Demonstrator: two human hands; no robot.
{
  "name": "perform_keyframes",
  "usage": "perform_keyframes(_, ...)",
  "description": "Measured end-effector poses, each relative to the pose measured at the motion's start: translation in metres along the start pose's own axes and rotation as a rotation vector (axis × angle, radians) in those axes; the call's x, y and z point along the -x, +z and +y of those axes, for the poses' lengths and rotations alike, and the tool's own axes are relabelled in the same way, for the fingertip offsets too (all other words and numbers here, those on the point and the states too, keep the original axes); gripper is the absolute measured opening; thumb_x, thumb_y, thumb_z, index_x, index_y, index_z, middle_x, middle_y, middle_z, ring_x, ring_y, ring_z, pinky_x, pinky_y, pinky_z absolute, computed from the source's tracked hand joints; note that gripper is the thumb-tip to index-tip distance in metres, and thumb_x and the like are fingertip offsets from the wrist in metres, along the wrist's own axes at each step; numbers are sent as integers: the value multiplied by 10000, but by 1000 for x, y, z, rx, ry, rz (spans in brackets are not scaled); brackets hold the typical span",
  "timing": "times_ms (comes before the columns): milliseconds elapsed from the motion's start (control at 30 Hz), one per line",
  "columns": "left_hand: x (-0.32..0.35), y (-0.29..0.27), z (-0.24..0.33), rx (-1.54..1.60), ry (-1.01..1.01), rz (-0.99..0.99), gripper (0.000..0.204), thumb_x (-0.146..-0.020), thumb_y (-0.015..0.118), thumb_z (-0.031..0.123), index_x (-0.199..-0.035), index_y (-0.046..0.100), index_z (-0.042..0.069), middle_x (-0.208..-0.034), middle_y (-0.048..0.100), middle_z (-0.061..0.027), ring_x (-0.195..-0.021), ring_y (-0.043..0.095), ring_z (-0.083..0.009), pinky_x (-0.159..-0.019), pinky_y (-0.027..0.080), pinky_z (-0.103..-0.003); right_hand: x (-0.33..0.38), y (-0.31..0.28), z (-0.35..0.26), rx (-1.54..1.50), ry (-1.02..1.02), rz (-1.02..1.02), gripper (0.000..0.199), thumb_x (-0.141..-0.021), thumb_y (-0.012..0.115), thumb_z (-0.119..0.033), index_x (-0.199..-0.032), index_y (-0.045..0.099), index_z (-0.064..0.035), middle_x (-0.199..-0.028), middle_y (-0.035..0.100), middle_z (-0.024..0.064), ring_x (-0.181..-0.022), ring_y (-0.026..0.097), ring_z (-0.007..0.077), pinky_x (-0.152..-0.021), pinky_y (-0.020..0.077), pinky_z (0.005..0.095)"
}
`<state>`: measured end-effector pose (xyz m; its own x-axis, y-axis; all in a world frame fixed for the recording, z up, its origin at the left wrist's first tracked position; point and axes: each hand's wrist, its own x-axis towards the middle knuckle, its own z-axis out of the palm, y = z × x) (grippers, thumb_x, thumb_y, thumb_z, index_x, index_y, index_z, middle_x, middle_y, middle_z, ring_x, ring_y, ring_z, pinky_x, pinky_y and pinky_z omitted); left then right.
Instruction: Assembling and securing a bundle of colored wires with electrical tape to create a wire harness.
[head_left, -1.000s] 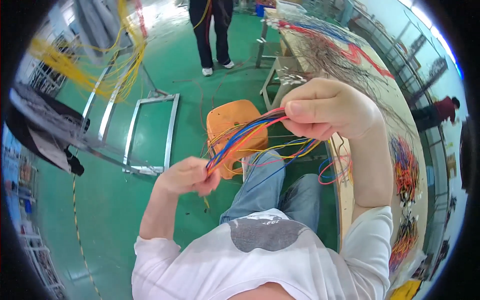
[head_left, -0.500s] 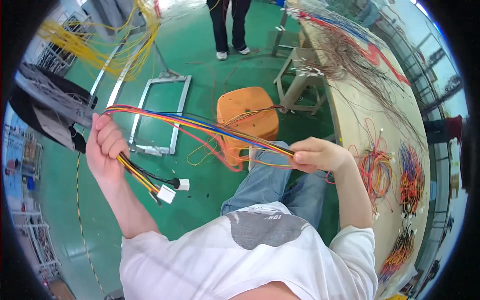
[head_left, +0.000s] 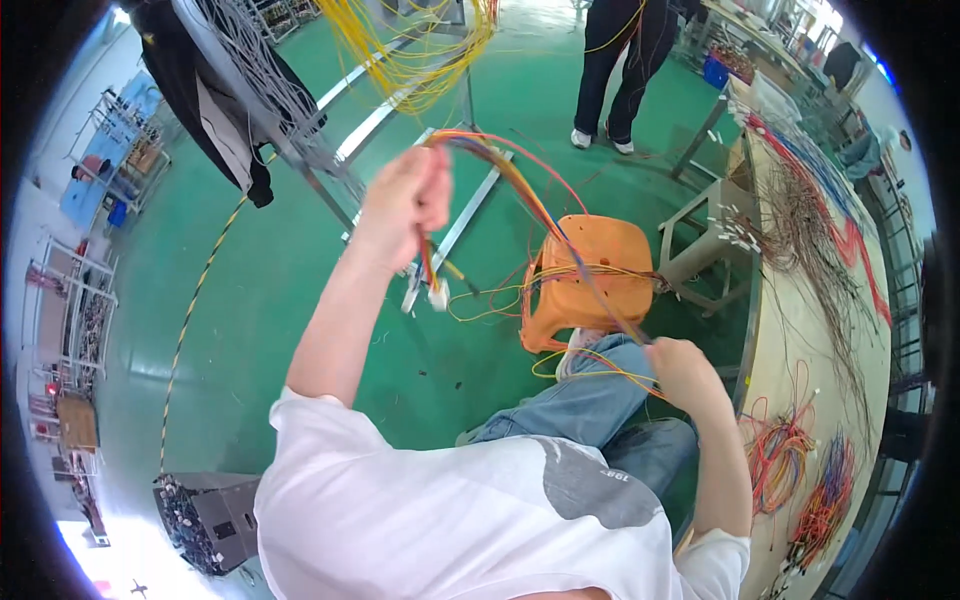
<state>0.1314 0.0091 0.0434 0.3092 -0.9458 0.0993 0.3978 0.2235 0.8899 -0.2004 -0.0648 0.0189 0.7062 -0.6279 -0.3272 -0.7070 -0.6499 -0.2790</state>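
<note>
Between my hands stretches a bundle of coloured wires [head_left: 530, 190], red, yellow, blue and brown, arching upward in the middle. My left hand [head_left: 407, 207], slightly blurred, is closed around one end; a short tail with a white connector [head_left: 438, 294] hangs beneath it. Farther right and nearer my body, my right hand [head_left: 688, 375] grips the bundle above my knee. Loose yellow and red wire ends trail from that hand over my jeans. Beyond the bundle stands an orange stool [head_left: 600, 245] with more thin wires lying across its seat.
A long table [head_left: 800, 345] on the right carries coiled wire bundles [head_left: 780, 460] and loose brown wires [head_left: 815, 240]. Yellow wires [head_left: 425, 60] hang from a metal frame ahead. A grey stool [head_left: 715, 235] stands by the table, and a person [head_left: 622, 75] stands beyond it.
My view has turned leftward. My left hand has lifted forward and away with its end of the wires, and the bundle now arches higher. Both hands keep hold.
</note>
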Motion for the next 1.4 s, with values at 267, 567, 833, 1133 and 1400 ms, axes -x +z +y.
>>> perform_keyframes(267, 29, 93, -37, -917, 72, -437, 185, -893, 391, 155, -782, 431, 14, -606, 481, -62, -557, 459, -96, -499, 390, -274, -43, -46, -73, -653, -415, -208, 247, -836, 437, -212, -879, 595, -26, -776, 565, 168, -748, 560, 268, -652, 428, 347)
perform_keyframes(567, 29, 85, -3, -423, -954, -736, 263, -870, 441, 293, -719, 486, 82, -525, 371, 45, -424, 281, -34, -372, 189, -189, -25, -37, -53, -244, -476, 328, 426, -708, 605, -407, -639, 514, 3, -555, 521, 130, -484, 513, 247, -467, 392, 340)
perform_keyframes(833, 62, 23, 16, 201, -639, -190, 311, -877, 416, 346, -694, 424, 94, -458, 265, 72, -348, 206, -27, -311, 138, -202, 9, -28, 43, -1274, -168, -469, 305, -817, 518, -257, -648, 472, -6, -523, 371, -33, -426, 271, 28, -374, 193, 188)
perform_keyframes(1133, 32, -63, 14, 635, -423, 124, 231, -901, 385, 256, -765, 446, 80, -490, 232, 83, -371, 190, -19, -332, 158, -178, 17, -7, 93, -1210, 125, -268, 235, -824, 489, -178, -668, 508, -4, -507, 385, -27, -436, 317, 42, -386, 238, 186)
perform_keyframes(1400, 20, 17, -22, -455, -238, -2, 224, -902, 375, 233, -790, 445, 52, -671, 526, -30, -490, 410, -89, -446, 332, -221, -35, -16, -24, -278, -380, -61, 226, -808, 472, -190, -737, 558, 6, -661, 544, 152, -616, 520, 286, -555, 406, 340)
